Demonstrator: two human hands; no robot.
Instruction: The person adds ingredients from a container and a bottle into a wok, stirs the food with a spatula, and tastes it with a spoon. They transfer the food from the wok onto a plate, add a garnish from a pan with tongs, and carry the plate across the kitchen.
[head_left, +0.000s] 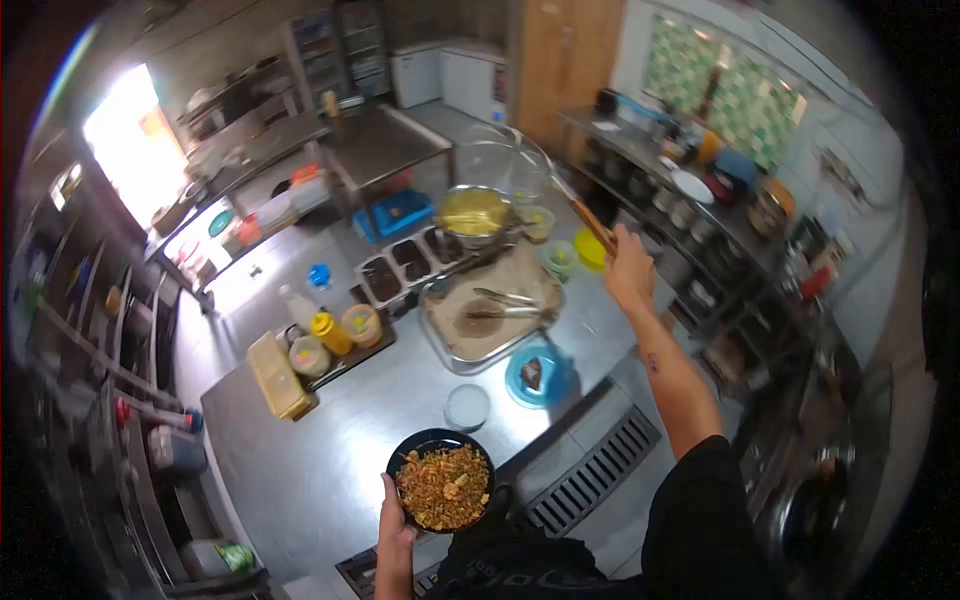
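My left hand (394,520) grips the side of a black bowl (407,440), low at the front edge of the steel table. Fried rice (443,487) with a few pale pieces on top fills the bowl. My right hand (628,268) is stretched forward and closed round the wooden handle (594,222) of a strainer (505,165). Its wide round head looks see-through and blurred, and hangs above a metal pot (473,215) with yellow contents. Below lies a metal tray (455,352) with tongs (505,300) in it.
Near the bowl are a round white lid (467,408) and a blue container (540,375). To the left, a yellow squeeze bottle (330,333) and tubs stand on a dark tray. Black-filled containers (410,260) line the middle. Crowded shelves (690,200) run along the right wall.
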